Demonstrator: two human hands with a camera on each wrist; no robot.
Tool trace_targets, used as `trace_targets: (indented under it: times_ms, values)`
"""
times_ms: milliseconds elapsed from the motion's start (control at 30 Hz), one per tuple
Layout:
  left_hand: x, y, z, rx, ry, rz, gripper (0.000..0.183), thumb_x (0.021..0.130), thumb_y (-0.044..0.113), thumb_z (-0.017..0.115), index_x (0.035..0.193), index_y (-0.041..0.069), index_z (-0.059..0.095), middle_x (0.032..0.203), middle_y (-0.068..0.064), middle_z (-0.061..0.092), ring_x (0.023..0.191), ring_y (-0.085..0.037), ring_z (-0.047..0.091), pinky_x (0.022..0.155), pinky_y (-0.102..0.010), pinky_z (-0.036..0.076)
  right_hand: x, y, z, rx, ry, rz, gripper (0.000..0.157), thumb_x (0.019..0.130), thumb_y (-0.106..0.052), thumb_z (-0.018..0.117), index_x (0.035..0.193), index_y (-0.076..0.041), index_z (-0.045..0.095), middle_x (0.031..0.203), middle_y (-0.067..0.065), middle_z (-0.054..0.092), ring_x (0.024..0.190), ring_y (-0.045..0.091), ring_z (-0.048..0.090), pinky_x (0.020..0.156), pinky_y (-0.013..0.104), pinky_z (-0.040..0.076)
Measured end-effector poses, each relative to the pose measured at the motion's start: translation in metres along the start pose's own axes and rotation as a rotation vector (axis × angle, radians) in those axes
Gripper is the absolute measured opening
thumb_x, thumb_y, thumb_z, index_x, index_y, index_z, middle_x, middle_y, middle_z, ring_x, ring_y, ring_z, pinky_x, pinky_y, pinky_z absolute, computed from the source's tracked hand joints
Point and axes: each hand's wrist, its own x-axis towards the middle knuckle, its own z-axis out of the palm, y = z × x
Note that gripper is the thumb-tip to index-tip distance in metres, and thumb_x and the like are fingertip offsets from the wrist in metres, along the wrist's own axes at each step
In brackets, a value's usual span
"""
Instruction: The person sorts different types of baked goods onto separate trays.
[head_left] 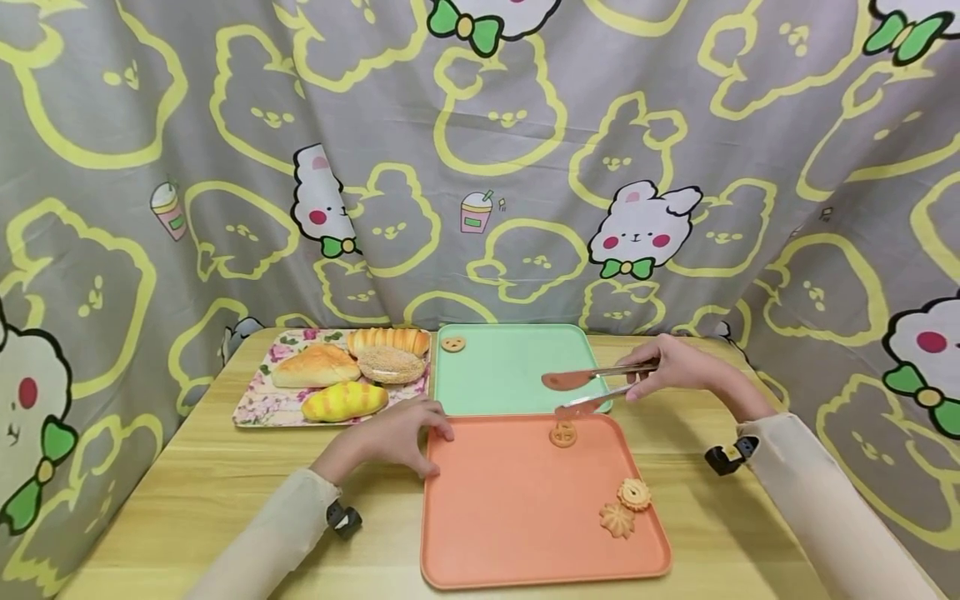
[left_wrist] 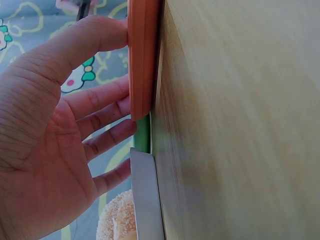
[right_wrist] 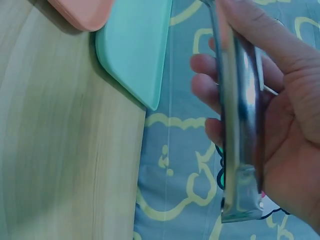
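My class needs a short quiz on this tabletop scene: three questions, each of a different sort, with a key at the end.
1. Count: how many breads lie on the flowered tray?
2. Choose: which holds the metal tongs? (a) the left grip (b) the right grip
3. Fill the gap: the cookie with a face lies on the ____ tray.

Key: 1. Four. 2. (b). 3. Green: it sits near a far corner of the green tray.
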Motion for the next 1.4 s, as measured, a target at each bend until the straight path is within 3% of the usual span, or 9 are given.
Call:
trace_targets:
  times_ms: [267,500,833,1400]
  values:
    - [0.000,-0.003,0.001,-0.004,-0.007,-0.012,0.042,0.070,0.031,0.090,0.107,0.020,0.074,0.109,0.005,0.062,0.104,-0.015,0.053,0.092,-0.035,0.047,0.007,0.001,0.009,-0.020,-0.095,-0.110,0.041,0.077,-0.017,0.088,0.111,0.000,0.077,0.088,0.014,0.076,0.074,0.005,0.064,0.062,0.025,0.052]
    - [0.001,-0.002,-0.002,-0.010,-0.016,-0.018,0.042,0.071,0.031,0.090,0.108,0.019,0.074,0.110,0.005,0.063,0.103,-0.015,0.054,0.093,-0.036,0.047,0.013,-0.002,0.014,-0.046,-0.138,-0.111,0.038,0.077,-0.012,0.087,0.111,0.002,0.077,0.088,0.016,0.076,0.073,0.007,0.062,0.062,0.025,0.051]
    - [0.000,0.002,-0.004,0.011,-0.015,-0.011,0.043,0.070,0.032,0.091,0.107,0.018,0.074,0.111,0.004,0.064,0.104,-0.016,0.055,0.093,-0.035,0.048,0.018,-0.003,0.019,-0.094,-0.130,-0.079,0.036,0.076,-0.019,0.087,0.105,0.002,0.078,0.080,0.000,0.073,0.068,0.004,0.056,0.059,0.021,0.045]
    - [0.001,-0.001,-0.003,0.003,-0.016,-0.011,0.042,0.071,0.033,0.091,0.107,0.019,0.074,0.110,0.005,0.064,0.103,-0.014,0.054,0.092,-0.034,0.048,0.019,-0.010,0.022,-0.050,-0.120,-0.059,0.031,0.080,-0.021,0.085,0.103,-0.001,0.079,0.080,0.000,0.074,0.066,0.003,0.053,0.060,0.021,0.044]
